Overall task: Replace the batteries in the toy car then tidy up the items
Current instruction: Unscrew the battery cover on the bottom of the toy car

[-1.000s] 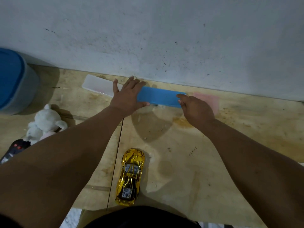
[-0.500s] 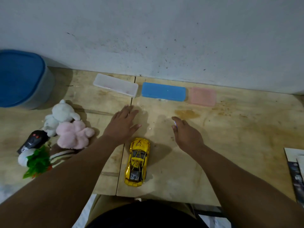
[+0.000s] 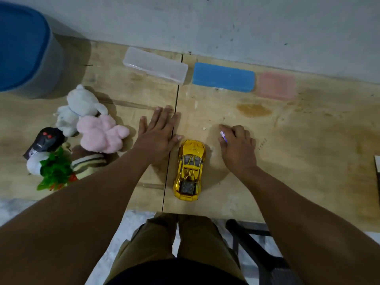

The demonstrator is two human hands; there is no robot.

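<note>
The left hand (image 3: 157, 133) is laid flat, fingers spread, left of the toy car (image 3: 190, 169). A small purple item (image 3: 223, 136) is pinched in the right hand (image 3: 236, 148). A clear case (image 3: 155, 65), blue case (image 3: 224, 77) and pink case (image 3: 276, 85) are lined up closed along the far desk (image 3: 308, 140) edge; contents cannot be told.

A plain home room: stuffed toys (image 3: 92, 122) on a plywood table (image 3: 287, 161) against a scuffed wall (image 3: 226, 23)

Bare tabletop (image 3: 287, 161) is seen right of the toy car (image 3: 190, 170); the left side is crowded by plush toys (image 3: 90, 120), the back edge lined by three cases (image 3: 224, 77).
</note>
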